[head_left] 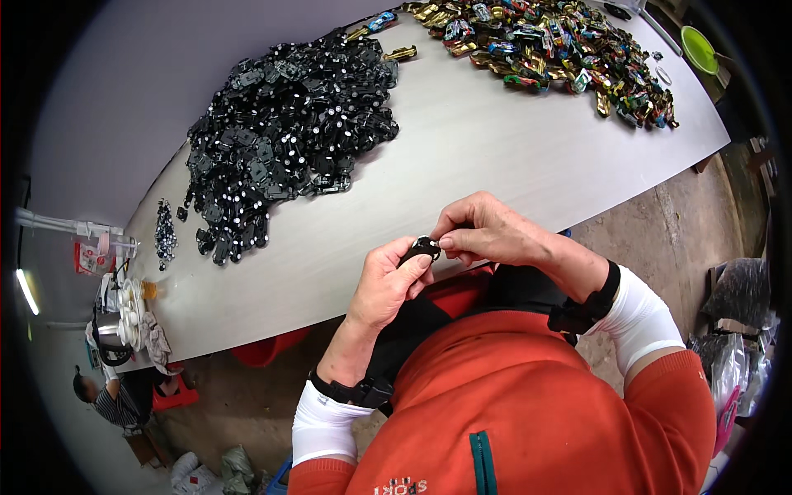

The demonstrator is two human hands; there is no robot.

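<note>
A small black toy car chassis (423, 247) with whitish wheels is held just past the near table edge. My left hand (386, 282) is closed on it, thumb and fingers pinching its near end. From the right, my right hand (487, 232) pinches at its other end, thumb and forefinger at a wheel. Whether a separate small part sits between those fingertips is hidden. On the table at left lies a large heap of black toy car chassis (289, 124). A heap of gold and multicoloured toy car bodies (561, 49) covers the far right.
The pale table (462, 148) stretches in front of me. At its left lies a small pile of wheels (165, 235); farther left stand stacked white dishes (132, 309) and a cloth. A green bowl (699, 49) is beyond the right end. Another person (124, 400) is at lower left.
</note>
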